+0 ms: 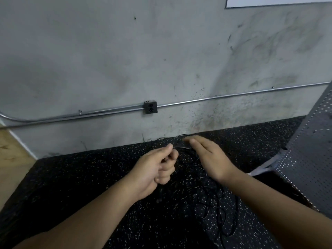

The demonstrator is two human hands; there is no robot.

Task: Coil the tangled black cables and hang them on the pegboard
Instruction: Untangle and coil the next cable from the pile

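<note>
Your left hand point(158, 169) pinches a strand of the thin tangled black cables point(213, 198), likely to hold a loop. Your right hand point(208, 155) lies flat and wide over them. They sit on the speckled black floor point(89, 186), left of the grey holed pegboard point(305, 159).

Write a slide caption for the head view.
Left hand pinches a black cable, right hand flat over the tangle on the speckled floor.

Dim, flat, greyish light throughout, no glare. Soft broad shadow noted on wall point(161, 51), lower left. black cables point(215, 203) pretty much lost against dark speckled floor point(71, 177). right hand point(206, 155) fingertips smeared by motion blur. conduit point(233, 95) bowed by wide-angle distortion.
</note>
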